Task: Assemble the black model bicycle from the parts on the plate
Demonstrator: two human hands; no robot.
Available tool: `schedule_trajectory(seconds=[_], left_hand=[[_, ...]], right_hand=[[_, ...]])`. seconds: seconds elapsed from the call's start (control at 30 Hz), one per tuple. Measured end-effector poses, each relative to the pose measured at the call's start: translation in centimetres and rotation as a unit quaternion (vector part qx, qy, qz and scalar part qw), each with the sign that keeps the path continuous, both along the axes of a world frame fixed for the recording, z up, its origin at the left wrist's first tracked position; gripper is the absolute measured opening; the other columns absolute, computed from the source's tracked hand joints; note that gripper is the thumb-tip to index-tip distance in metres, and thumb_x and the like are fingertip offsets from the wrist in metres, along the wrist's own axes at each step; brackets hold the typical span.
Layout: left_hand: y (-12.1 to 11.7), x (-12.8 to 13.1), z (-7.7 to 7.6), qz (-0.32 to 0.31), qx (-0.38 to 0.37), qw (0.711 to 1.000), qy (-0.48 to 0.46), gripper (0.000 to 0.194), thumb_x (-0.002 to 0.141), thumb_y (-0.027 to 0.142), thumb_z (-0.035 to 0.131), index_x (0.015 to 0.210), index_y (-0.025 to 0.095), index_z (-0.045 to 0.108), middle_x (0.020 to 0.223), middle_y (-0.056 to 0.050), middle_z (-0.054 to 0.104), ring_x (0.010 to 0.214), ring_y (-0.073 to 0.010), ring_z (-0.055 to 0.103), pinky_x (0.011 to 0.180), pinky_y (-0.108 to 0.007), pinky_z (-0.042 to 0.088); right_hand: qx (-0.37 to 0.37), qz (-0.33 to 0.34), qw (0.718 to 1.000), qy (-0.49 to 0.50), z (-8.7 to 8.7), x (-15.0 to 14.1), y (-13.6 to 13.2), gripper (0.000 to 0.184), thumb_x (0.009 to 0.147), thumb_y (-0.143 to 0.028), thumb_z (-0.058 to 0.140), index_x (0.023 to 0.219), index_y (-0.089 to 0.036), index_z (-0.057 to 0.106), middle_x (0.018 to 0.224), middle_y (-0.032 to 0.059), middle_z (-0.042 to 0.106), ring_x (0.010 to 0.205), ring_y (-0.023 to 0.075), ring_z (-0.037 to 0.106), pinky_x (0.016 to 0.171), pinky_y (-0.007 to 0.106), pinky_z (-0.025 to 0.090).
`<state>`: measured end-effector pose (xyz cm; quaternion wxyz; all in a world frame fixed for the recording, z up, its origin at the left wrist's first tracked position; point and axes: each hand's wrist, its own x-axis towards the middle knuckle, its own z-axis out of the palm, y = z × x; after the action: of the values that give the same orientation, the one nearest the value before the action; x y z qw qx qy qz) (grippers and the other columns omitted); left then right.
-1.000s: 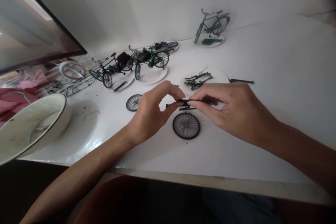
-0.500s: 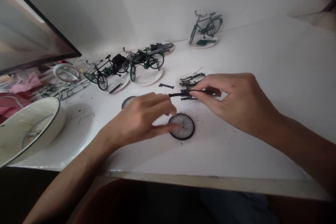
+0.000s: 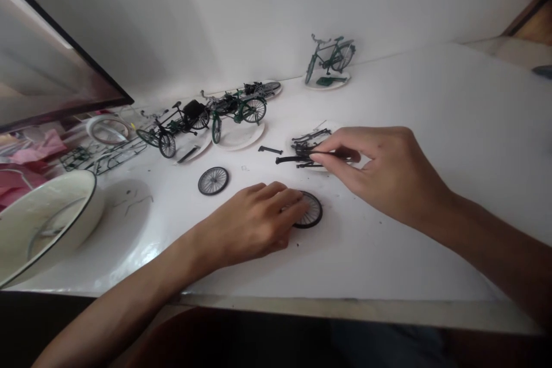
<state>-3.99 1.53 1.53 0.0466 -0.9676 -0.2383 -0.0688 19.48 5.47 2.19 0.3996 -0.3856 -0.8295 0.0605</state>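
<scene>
My right hand [image 3: 366,164] pinches a slim black plastic bicycle part [image 3: 288,160] between thumb and index finger; its narrow end points left. Beneath that hand, more black model bicycle parts [image 3: 311,137] lie on a white plate, partly covered. My left hand [image 3: 267,215] is bent over a small black spoked wheel [image 3: 314,211], its fingers on the wheel's left side; the thumb is hidden. Another spoked wheel [image 3: 213,181] lies flat on the table to the left. A short black piece [image 3: 270,150] rests between it and the plate.
Miniature bicycles stand at the back: a green one [image 3: 330,58] by the wall, another green one [image 3: 239,112] and a black one [image 3: 176,126] further left. An enamel basin [image 3: 92,195] occupies the left front. A dark-framed screen [image 3: 103,77] leans in at upper left.
My left hand has come down onto the near wheel, and its fingers have closed in. The other wheel is now uncovered. My right hand keeps its pinch. The view has shifted slightly.
</scene>
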Motion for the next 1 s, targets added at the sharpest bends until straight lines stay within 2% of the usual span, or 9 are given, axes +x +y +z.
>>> schedule_trajectory(seconds=[0.13, 0.23, 0.4, 0.5, 0.67, 0.83, 1.0], left_hand=[[0.3, 0.3, -0.1, -0.009, 0.035, 0.999, -0.022, 0.027, 0.101, 0.007, 0.045, 0.117, 0.009, 0.066, 0.112, -0.012, 0.072, 0.097, -0.0253, 0.068, 0.076, -0.04, 0.059], [0.5, 0.0, -0.1, -0.026, 0.025, 0.994, -0.099, 0.028, 0.102, 0.004, 0.043, 0.118, 0.009, 0.066, 0.108, -0.012, 0.072, 0.095, -0.0213, 0.067, 0.074, -0.034, 0.057], [0.6, -0.8, 0.3, 0.003, 0.07, 0.954, -0.292, 0.032, 0.096, -0.001, 0.053, 0.12, 0.015, 0.068, 0.113, -0.012, 0.07, 0.102, -0.0174, 0.067, 0.082, -0.031, 0.056], [0.7, -0.8, 0.8, 0.023, 0.095, 0.931, -0.352, 0.03, 0.094, -0.001, 0.059, 0.116, 0.017, 0.071, 0.105, -0.01, 0.072, 0.094, -0.017, 0.07, 0.078, -0.03, 0.057], [1.0, -0.7, 1.2, 0.025, 0.101, 0.929, -0.356, 0.023, 0.093, 0.006, 0.065, 0.111, 0.02, 0.069, 0.091, -0.004, 0.074, 0.084, -0.0165, 0.071, 0.078, -0.034, 0.055], [1.2, -0.7, 0.8, 0.043, 0.09, 0.939, -0.33, 0.019, 0.093, 0.007, 0.066, 0.108, 0.019, 0.069, 0.098, -0.007, 0.074, 0.092, -0.0177, 0.069, 0.087, -0.037, 0.055], [1.3, -0.5, 0.4, 0.054, 0.078, 0.937, -0.336, 0.019, 0.094, 0.008, 0.066, 0.108, 0.019, 0.072, 0.104, -0.009, 0.072, 0.093, -0.0175, 0.067, 0.081, -0.036, 0.054]], right_hand=[[-0.012, -0.006, 1.0, 0.003, 0.1, -0.1, 0.0, 0.009, 0.092, -0.022, 0.069, 0.084, -0.02, 0.07, 0.08, 0.0006, 0.076, 0.066, 0.0151, 0.065, 0.055, 0.029, 0.045], [-0.022, -0.002, 1.0, 0.006, 0.1, -0.2, 0.0, 0.007, 0.092, -0.021, 0.07, 0.085, -0.02, 0.071, 0.08, 0.0006, 0.076, 0.066, 0.0155, 0.066, 0.054, 0.029, 0.045], [-0.026, 0.018, 0.999, 0.026, 0.1, -0.3, -0.2, 0.005, 0.092, -0.019, 0.069, 0.088, -0.022, 0.071, 0.084, -0.0008, 0.076, 0.069, 0.0146, 0.067, 0.059, 0.028, 0.05], [-0.019, 0.021, 0.999, 0.026, 0.0, -0.3, -0.3, 0.007, 0.092, -0.019, 0.068, 0.087, -0.023, 0.07, 0.084, -0.0005, 0.077, 0.071, 0.0164, 0.069, 0.059, 0.029, 0.05], [0.01, 0.028, 0.999, 0.012, 0.0, -0.5, -0.7, 0.01, 0.093, -0.017, 0.067, 0.086, -0.023, 0.068, 0.083, -0.0004, 0.076, 0.07, 0.0164, 0.069, 0.057, 0.029, 0.05], [0.031, 0.046, 0.998, 0.006, -0.4, -0.6, -0.8, 0.008, 0.093, -0.015, 0.067, 0.09, -0.022, 0.068, 0.087, 0.0003, 0.076, 0.075, 0.0166, 0.07, 0.066, 0.03, 0.052], [0.025, 0.049, 0.998, 0.004, -0.6, -0.6, -0.7, 0.007, 0.093, -0.017, 0.067, 0.091, -0.022, 0.069, 0.086, 0.0006, 0.076, 0.072, 0.0167, 0.069, 0.065, 0.032, 0.052]])
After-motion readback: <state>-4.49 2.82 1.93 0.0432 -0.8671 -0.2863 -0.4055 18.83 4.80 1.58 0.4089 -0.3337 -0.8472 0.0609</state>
